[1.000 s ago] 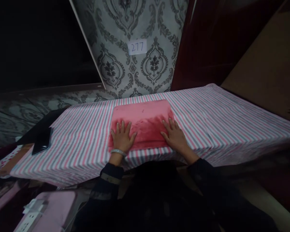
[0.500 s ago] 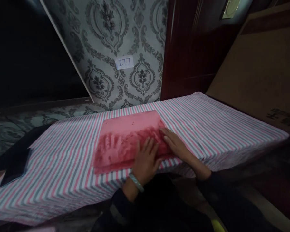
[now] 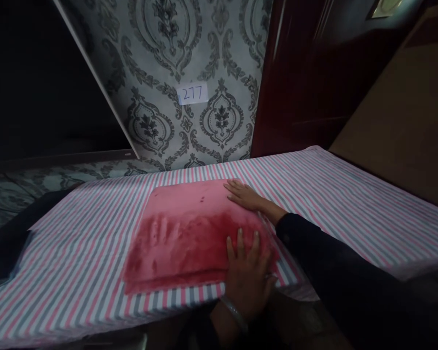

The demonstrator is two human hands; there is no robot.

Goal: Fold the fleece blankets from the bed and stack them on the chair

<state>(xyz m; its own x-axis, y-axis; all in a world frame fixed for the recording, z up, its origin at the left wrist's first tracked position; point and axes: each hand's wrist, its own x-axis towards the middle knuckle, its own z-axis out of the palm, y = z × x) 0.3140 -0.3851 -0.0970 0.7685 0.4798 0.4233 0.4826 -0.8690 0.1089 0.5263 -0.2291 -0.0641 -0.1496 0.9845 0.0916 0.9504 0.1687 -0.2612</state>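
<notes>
A folded pink plush cloth (image 3: pixel 182 243) lies flat on the striped tablecloth (image 3: pixel 95 238), its nap darker over the near part and marked with finger-like streaks at the left. My left hand (image 3: pixel 246 272), with a bangle on the wrist, rests over its near right corner with the fingers spread. Farther back, my right hand (image 3: pixel 243 194) lies flat with fingers stretched out on the cloth's far right corner. Neither hand grips the cloth. The left palm hides part of the near edge.
A dark screen (image 3: pixel 51 87) stands at the left behind the table. A paper label reading 277 (image 3: pixel 192 93) is on the patterned wallpaper (image 3: pixel 149 68). A dark red door (image 3: pixel 306 87) and a large cardboard box (image 3: pixel 405 121) are at the right. Dark fabric (image 3: pixel 7 253) lies at the left.
My right hand has moved back to the cloth's far right corner. My left hand has slid right and nearer to me, its fingers more spread. The camera view has shifted slightly.
</notes>
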